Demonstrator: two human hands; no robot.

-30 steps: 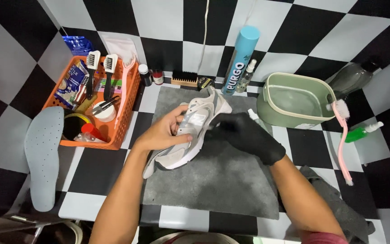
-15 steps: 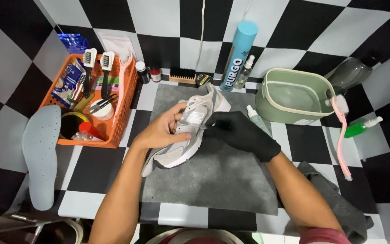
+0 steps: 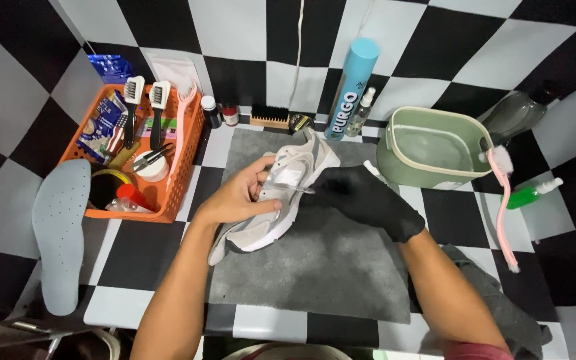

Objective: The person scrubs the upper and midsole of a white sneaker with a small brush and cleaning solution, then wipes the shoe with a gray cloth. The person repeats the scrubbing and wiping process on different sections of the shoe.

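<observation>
Steadiness matters: bare left hand (image 3: 238,199) clasps the pale grey mesh sneaker (image 3: 281,193) over the grey mat (image 3: 328,267); black-gloved right hand (image 3: 361,197), just beside, pinches a thin tool (image 3: 299,190), best worked gently.

A shoe-cleaning workstation: checkered table (image 3: 168,293), orange basket (image 3: 185,180) of brushes, spray can (image 3: 349,87), green basin (image 3: 395,163).

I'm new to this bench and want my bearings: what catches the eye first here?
At the centre, a bare left hand and a black-gloved right hand hold a pale sneaker over a grey mat. An orange basket of brushes stands left, a green tub right, on checkered tiles.
</observation>
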